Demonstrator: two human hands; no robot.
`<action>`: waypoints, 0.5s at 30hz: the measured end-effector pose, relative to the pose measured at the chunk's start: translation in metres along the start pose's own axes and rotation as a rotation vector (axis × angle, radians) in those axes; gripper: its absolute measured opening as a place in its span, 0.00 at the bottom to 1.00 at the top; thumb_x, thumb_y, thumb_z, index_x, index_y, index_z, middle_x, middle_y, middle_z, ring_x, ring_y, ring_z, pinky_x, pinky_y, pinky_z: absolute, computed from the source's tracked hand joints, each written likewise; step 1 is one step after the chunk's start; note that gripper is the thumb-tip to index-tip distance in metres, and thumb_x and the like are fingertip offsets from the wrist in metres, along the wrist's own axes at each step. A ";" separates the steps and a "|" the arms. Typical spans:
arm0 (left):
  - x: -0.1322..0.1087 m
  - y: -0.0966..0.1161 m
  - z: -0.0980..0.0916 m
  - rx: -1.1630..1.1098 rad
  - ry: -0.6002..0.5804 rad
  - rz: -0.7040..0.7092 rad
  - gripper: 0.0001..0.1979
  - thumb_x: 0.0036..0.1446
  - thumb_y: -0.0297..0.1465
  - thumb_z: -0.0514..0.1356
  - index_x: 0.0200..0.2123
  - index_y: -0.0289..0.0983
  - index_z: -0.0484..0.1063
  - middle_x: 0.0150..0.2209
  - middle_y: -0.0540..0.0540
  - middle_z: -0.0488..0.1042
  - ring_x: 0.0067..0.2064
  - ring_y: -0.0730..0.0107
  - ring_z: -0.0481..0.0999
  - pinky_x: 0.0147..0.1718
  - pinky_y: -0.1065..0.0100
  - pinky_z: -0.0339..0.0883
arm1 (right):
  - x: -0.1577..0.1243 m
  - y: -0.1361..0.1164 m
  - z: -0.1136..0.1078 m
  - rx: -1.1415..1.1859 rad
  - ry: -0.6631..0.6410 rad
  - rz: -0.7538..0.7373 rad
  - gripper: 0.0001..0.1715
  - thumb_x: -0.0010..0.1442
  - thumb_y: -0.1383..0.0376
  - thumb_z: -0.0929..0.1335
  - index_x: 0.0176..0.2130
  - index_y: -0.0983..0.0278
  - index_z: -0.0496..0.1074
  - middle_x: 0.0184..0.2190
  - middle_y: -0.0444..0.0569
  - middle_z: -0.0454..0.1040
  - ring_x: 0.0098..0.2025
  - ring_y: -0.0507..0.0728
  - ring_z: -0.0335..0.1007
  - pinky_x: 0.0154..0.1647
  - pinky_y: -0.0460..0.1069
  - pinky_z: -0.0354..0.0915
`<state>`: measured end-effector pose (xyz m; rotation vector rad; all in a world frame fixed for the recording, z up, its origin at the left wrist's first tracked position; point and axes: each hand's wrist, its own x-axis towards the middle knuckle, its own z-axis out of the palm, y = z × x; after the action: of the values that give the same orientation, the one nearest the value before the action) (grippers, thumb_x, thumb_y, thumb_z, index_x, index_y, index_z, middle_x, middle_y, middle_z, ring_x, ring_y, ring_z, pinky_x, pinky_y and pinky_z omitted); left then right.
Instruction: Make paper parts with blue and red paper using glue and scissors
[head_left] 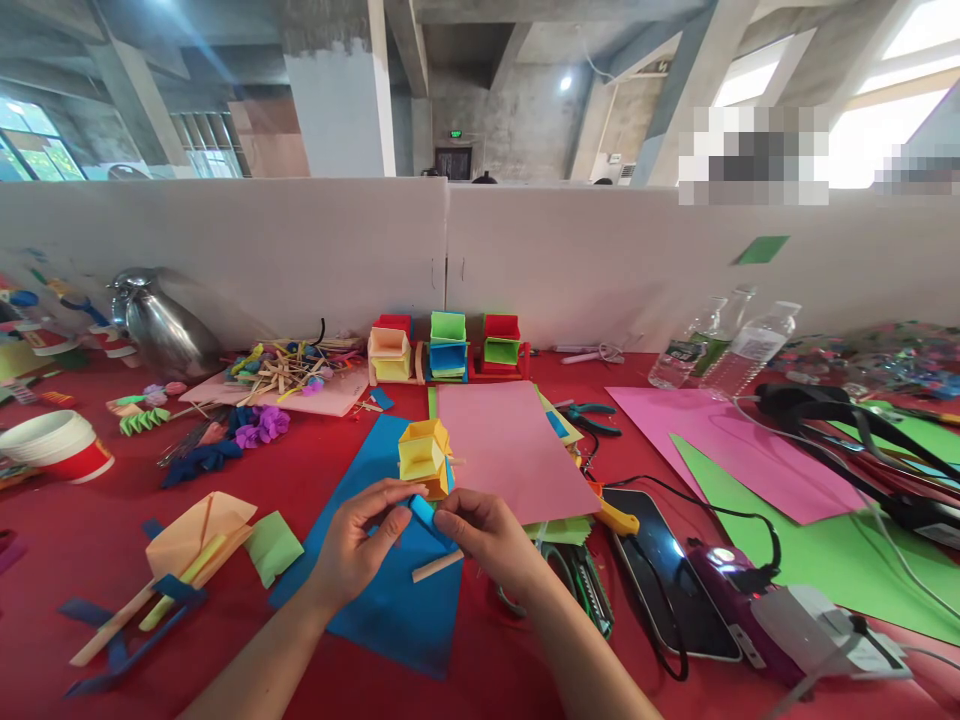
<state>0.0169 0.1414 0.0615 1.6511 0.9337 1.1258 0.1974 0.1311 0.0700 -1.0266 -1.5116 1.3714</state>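
Over the blue sheet [397, 640] | left hand [361, 540] and right hand [487, 535] pinch blue strip [424, 513] | looks like light paper, crease-prone; best held gently by its ends

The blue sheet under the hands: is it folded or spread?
Spread: the blue sheet lies flat on the red table, no fold showing where visible.

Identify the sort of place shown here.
Probably an indoor craft workspace: the red table bears a pink paper sheet and a heap of wooden sticks, with a concrete pillar beyond the white partition.
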 end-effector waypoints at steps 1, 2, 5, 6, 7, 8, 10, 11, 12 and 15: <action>0.000 0.000 0.000 0.012 -0.007 0.009 0.14 0.56 0.35 0.55 0.44 0.40 0.72 0.46 0.43 0.70 0.24 0.77 0.67 0.23 0.72 0.64 | 0.000 0.000 0.000 -0.011 0.009 -0.006 0.19 0.54 0.53 0.66 0.25 0.66 0.63 0.20 0.39 0.55 0.22 0.46 0.47 0.21 0.44 0.45; -0.001 -0.001 0.000 0.020 -0.017 0.021 0.14 0.56 0.35 0.54 0.45 0.40 0.72 0.47 0.43 0.70 0.26 0.76 0.69 0.25 0.72 0.66 | 0.000 0.000 0.001 -0.020 0.015 -0.008 0.19 0.54 0.53 0.65 0.25 0.66 0.63 0.20 0.39 0.55 0.22 0.47 0.47 0.22 0.44 0.46; -0.002 -0.004 0.001 0.030 -0.032 0.065 0.15 0.57 0.34 0.54 0.46 0.40 0.70 0.48 0.43 0.70 0.35 0.69 0.73 0.32 0.70 0.68 | 0.001 0.002 0.001 -0.051 0.020 -0.001 0.18 0.54 0.53 0.65 0.26 0.65 0.63 0.20 0.39 0.56 0.22 0.47 0.48 0.21 0.44 0.46; -0.002 -0.005 0.001 0.038 -0.027 0.077 0.14 0.56 0.34 0.55 0.46 0.40 0.71 0.47 0.43 0.70 0.39 0.67 0.73 0.34 0.69 0.69 | 0.001 0.003 0.002 -0.068 0.026 0.000 0.18 0.54 0.53 0.65 0.26 0.65 0.64 0.20 0.39 0.56 0.22 0.47 0.48 0.21 0.44 0.46; -0.001 -0.006 0.002 0.047 -0.019 0.084 0.14 0.56 0.34 0.55 0.45 0.40 0.71 0.47 0.43 0.70 0.42 0.65 0.72 0.35 0.69 0.69 | 0.001 0.004 0.002 -0.087 0.036 -0.002 0.17 0.54 0.54 0.65 0.26 0.65 0.64 0.20 0.39 0.56 0.22 0.47 0.48 0.21 0.44 0.47; -0.001 -0.007 0.002 0.055 -0.010 0.089 0.13 0.56 0.34 0.56 0.45 0.41 0.72 0.47 0.43 0.71 0.44 0.64 0.71 0.36 0.69 0.69 | 0.002 0.006 0.003 -0.108 0.047 -0.006 0.17 0.54 0.54 0.65 0.26 0.65 0.65 0.19 0.39 0.56 0.22 0.47 0.47 0.21 0.44 0.47; 0.000 -0.006 0.001 0.063 0.004 0.095 0.13 0.56 0.33 0.56 0.44 0.41 0.72 0.47 0.43 0.71 0.46 0.63 0.70 0.37 0.68 0.68 | 0.002 0.008 0.004 -0.140 0.060 -0.016 0.15 0.54 0.56 0.65 0.27 0.65 0.66 0.19 0.39 0.56 0.21 0.47 0.48 0.21 0.44 0.47; 0.001 -0.006 -0.001 0.060 0.006 0.101 0.13 0.56 0.33 0.56 0.44 0.41 0.72 0.47 0.43 0.71 0.47 0.62 0.70 0.38 0.68 0.68 | 0.002 0.009 0.004 -0.150 0.067 -0.025 0.14 0.54 0.56 0.66 0.28 0.65 0.67 0.19 0.38 0.56 0.21 0.47 0.48 0.21 0.44 0.48; 0.002 -0.005 -0.004 0.054 0.000 0.112 0.13 0.56 0.33 0.56 0.44 0.42 0.73 0.47 0.43 0.71 0.47 0.62 0.70 0.39 0.67 0.68 | 0.002 0.009 0.004 -0.154 0.073 -0.037 0.12 0.53 0.57 0.67 0.29 0.65 0.68 0.19 0.38 0.57 0.21 0.47 0.49 0.21 0.44 0.49; 0.005 -0.002 -0.020 0.006 -0.029 0.153 0.12 0.55 0.32 0.57 0.42 0.41 0.74 0.45 0.43 0.72 0.44 0.63 0.72 0.40 0.66 0.67 | 0.001 0.007 0.005 -0.081 0.109 -0.096 0.11 0.52 0.59 0.68 0.34 0.64 0.69 0.20 0.39 0.60 0.23 0.47 0.53 0.23 0.44 0.53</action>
<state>-0.0007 0.1512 0.0645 1.7627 0.8036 1.1980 0.1930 0.1308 0.0626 -1.0478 -1.5258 1.1774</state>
